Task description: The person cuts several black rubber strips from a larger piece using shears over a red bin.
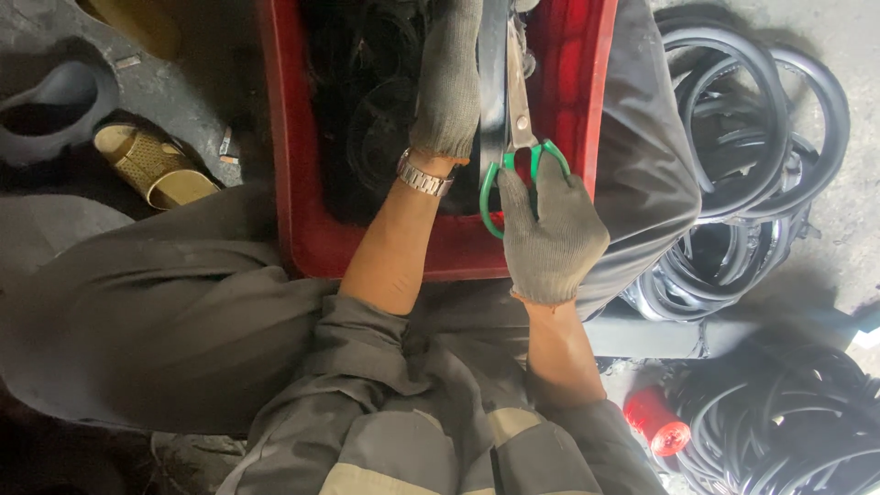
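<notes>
While the right hand (553,234), in a knitted grey glove, has its fingers curled through the green plastic loops of steel scissors (518,137), the gloved left hand (449,78) is closed around a flat black rubber strip (492,82) beside the blades, over a red plastic crate (302,183) of dark rubber scraps. Coiled black rubber rings (752,137) lie on the concrete floor to the right.

A rough workshop: stained concrete floor (843,229), heaps of black rubber rings (742,137) at right, a red plastic crate (302,229) of more rubber.
</notes>
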